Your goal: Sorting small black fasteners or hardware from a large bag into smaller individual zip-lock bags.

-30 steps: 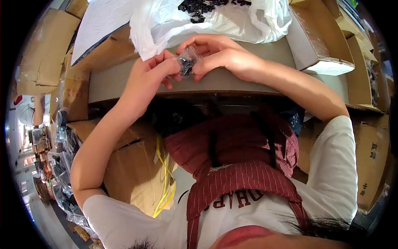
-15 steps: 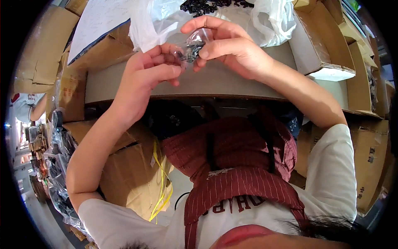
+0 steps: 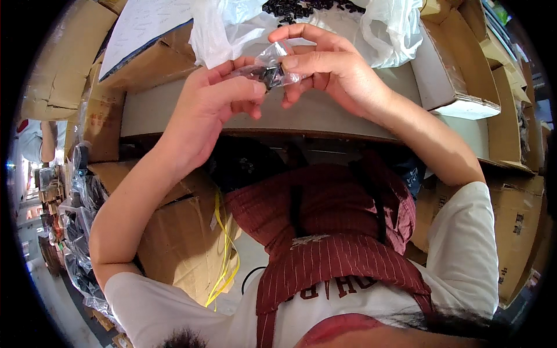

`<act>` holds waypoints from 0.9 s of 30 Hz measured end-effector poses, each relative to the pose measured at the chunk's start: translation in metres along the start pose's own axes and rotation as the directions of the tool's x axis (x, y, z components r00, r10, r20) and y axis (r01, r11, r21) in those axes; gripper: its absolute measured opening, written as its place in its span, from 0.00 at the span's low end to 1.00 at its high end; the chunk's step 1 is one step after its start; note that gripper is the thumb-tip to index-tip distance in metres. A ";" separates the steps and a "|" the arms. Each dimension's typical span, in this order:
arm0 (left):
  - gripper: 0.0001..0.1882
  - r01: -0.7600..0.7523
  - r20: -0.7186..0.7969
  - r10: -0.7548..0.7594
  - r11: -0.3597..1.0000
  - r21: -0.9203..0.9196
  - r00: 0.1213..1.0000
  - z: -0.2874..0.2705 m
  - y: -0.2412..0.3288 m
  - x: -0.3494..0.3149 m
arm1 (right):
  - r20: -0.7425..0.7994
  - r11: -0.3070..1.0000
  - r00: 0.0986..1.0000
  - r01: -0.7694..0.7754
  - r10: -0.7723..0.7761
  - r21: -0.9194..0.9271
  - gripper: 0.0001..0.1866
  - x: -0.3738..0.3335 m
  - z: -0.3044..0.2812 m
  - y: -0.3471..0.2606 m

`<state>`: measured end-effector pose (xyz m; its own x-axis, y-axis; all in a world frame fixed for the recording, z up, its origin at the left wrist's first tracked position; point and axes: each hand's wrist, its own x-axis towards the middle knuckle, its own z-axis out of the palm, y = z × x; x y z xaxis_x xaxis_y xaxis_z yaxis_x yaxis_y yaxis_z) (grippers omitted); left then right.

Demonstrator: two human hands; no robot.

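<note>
Between my two hands, above the near edge of the table, is a small clear plastic bag [image 3: 271, 58] with small black parts [image 3: 270, 76] inside. My left hand [image 3: 217, 95] pinches the bag's left side between thumb and fingers. On the other side, my right hand [image 3: 333, 66] grips the bag with thumb and fingertips, its index finger arched above. Beyond the hands, a heap of small black parts [image 3: 290, 8] lies on a white plastic bag [image 3: 223, 29]. What exactly the black parts are, I cannot make out.
A written sheet [image 3: 142, 32] lies on a cardboard box at the left. An open cardboard tray [image 3: 458, 69] stands at the right. Cartons [image 3: 180, 249] and yellow strapping [image 3: 223, 261] are below the table [image 3: 348, 116]. Another person's arm [image 3: 47, 142] shows at far left.
Both hands have shifted slightly right relative to the picture. The left thumb has moved further onto the bag, and the bag has turned and stretched out between the hands.
</note>
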<state>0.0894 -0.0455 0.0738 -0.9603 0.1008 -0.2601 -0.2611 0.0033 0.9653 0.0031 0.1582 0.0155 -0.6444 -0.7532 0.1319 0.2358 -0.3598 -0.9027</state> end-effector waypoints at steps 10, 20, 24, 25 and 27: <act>0.21 0.049 0.022 -0.049 0.998 0.028 0.999 -0.001 0.001 -0.003 | -0.024 0.996 0.996 -0.091 0.091 0.004 0.33 -0.004 0.006 -0.004; 0.24 0.035 -0.014 -0.035 0.999 0.010 0.999 -0.003 0.002 -0.005 | -0.032 0.993 0.993 -0.112 0.113 0.037 0.33 -0.004 0.008 0.000; 0.26 0.076 0.023 -0.075 0.997 -0.016 0.997 -0.007 -0.004 0.003 | -0.052 0.994 0.993 -0.109 0.110 0.033 0.32 -0.003 0.008 0.001; 0.26 0.077 0.038 -0.076 0.997 -0.013 0.996 -0.007 -0.005 0.002 | -0.045 0.994 0.994 -0.102 0.103 0.026 0.31 -0.004 0.009 0.000; 0.23 0.066 0.009 -0.066 0.998 -0.009 0.998 -0.003 -0.005 -0.001 | -0.027 0.996 0.996 -0.079 0.080 0.044 0.30 -0.006 0.012 0.001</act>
<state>0.0909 -0.0481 0.0691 -0.9402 0.1095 -0.3225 -0.3244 0.0008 0.9459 0.0163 0.1553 0.0184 -0.6431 -0.7643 0.0478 0.3179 -0.3232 -0.8913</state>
